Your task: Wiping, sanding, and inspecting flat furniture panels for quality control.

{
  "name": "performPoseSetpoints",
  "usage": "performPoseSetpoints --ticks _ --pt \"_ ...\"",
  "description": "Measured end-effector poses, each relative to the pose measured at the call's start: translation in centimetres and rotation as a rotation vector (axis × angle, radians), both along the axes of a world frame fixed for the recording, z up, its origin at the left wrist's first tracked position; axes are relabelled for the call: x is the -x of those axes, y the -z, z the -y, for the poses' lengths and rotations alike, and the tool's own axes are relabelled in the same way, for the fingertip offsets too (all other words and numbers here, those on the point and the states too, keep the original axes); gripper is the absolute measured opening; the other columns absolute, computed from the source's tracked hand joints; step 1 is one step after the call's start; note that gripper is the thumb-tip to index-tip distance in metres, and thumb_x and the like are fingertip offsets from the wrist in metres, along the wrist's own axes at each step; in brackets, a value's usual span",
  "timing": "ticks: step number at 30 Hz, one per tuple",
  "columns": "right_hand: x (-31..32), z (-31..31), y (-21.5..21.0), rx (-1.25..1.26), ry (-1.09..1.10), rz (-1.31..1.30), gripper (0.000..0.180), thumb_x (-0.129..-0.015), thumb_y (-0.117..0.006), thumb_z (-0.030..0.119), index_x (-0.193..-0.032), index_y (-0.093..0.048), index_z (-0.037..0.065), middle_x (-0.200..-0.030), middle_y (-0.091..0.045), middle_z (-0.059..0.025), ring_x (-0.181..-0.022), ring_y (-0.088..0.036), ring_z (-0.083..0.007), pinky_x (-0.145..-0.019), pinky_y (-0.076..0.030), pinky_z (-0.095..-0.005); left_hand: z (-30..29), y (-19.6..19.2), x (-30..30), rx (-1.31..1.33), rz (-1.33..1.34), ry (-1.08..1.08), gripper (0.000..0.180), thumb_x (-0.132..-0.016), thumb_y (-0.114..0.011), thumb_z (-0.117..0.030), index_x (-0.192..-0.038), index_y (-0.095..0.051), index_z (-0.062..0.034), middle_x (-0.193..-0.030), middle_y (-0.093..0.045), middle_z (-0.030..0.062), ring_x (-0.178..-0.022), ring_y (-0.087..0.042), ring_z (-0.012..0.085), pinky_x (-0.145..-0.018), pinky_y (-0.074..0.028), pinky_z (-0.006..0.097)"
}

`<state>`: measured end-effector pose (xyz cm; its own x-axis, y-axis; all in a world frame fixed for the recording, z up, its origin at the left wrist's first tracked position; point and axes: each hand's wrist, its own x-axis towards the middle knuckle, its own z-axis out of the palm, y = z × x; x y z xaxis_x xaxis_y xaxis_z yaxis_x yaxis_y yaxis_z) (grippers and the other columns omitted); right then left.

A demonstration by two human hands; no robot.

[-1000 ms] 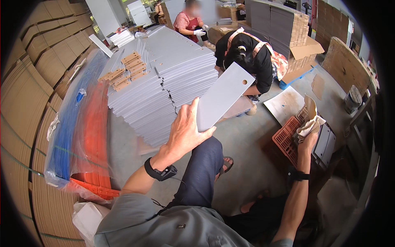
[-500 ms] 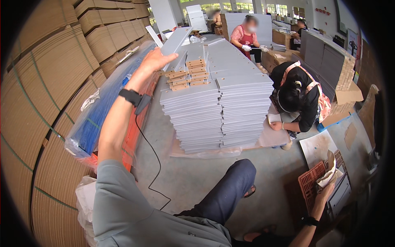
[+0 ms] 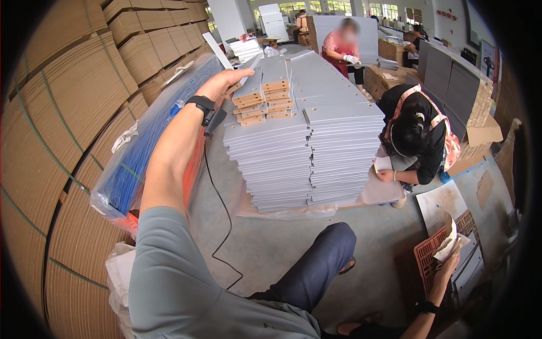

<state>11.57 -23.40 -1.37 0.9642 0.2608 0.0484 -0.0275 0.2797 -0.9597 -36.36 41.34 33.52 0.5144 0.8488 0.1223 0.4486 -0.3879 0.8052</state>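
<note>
Grey, flat card sheet [image 3: 249, 72] is pinched at its near end by the fingers of the left hand [image 3: 228, 81], which reaches out over the far end of the tall stack of grey sheets [image 3: 305, 152], just above the small brown cardboard pieces [image 3: 262, 101] lying on top. Laying the sheet onto the pile seems the step in hand; squaring its edges to the stack before letting go would come next. Low at right, the right hand [image 3: 449, 261] clutches a crumpled pale cloth [image 3: 451, 244] over a red plastic crate [image 3: 432, 260].
</note>
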Motion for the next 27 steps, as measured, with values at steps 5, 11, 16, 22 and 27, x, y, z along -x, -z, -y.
performPoseSetpoints --ticks 5,11,16,22,27 --pt "-1.2 1.7 1.6 0.105 -0.073 0.048 0.055 -0.106 -0.055 0.046 -0.132 -0.059 -0.002 -0.099 -0.067 -0.007 -0.081 -0.067 -0.0173 -0.069 -0.057 -0.0302 1.0 -1.2 -2.0 0.034 -0.054 -0.089 0.072 -0.089 -0.068 -0.056 -0.139 -0.062 -0.0041 -0.148 -0.054 0.0219 -0.134 -0.053 0.0373 -0.11 -0.037 0.056" --pt "0.4 0.1 0.2 0.034 -0.118 0.172 0.055 -0.107 -0.054 0.045 -0.135 -0.059 -0.002 -0.112 -0.067 -0.0038 -0.095 -0.063 -0.0111 -0.082 -0.052 -0.0269 -1.9 -0.7 -4.0 0.125 -0.237 -0.245 0.059 -0.093 -0.072 -0.041 -0.136 -0.062 -0.0015 -0.139 -0.06 0.0245 -0.124 -0.06 0.0362 -0.1 -0.05 0.053" --pt "-1.1 1.5 1.0 0.104 -0.124 0.127 0.054 -0.107 -0.053 0.045 -0.133 -0.061 -0.001 -0.111 -0.067 -0.0038 -0.092 -0.063 -0.0107 -0.08 -0.053 -0.027 -2.4 -0.7 -2.1 0.021 -0.22 -0.216 0.078 -0.092 -0.07 -0.054 -0.14 -0.056 0.0057 -0.141 -0.056 0.0319 -0.132 -0.053 0.0486 -0.104 -0.046 0.061" --pt "1.8 6.7 0.3 0.371 -0.016 0.061 0.047 -0.107 -0.052 0.039 -0.124 -0.065 -0.003 -0.104 -0.069 -0.0059 -0.085 -0.064 -0.0125 -0.076 -0.053 -0.0295 4.7 1.7 -9.8 -1.104 0.106 -0.119 0.047 -0.1 -0.063 -0.03 -0.137 -0.059 -0.0009 -0.126 -0.064 0.024 -0.12 -0.061 0.0395 -0.101 -0.048 0.046" --pt "7.8 0.4 -4.9 0.882 -0.509 0.36 0.049 -0.099 -0.067 0.044 -0.108 -0.07 -0.004 -0.089 -0.072 -0.0137 -0.082 -0.068 -0.0212 -0.076 -0.054 -0.0367 23.9 12.4 -12.9 -0.784 0.051 0.547 0.036 -0.097 -0.068 -0.02 -0.128 -0.065 -0.002 -0.117 -0.067 0.0179 -0.11 -0.066 0.0308 -0.095 -0.053 0.041"
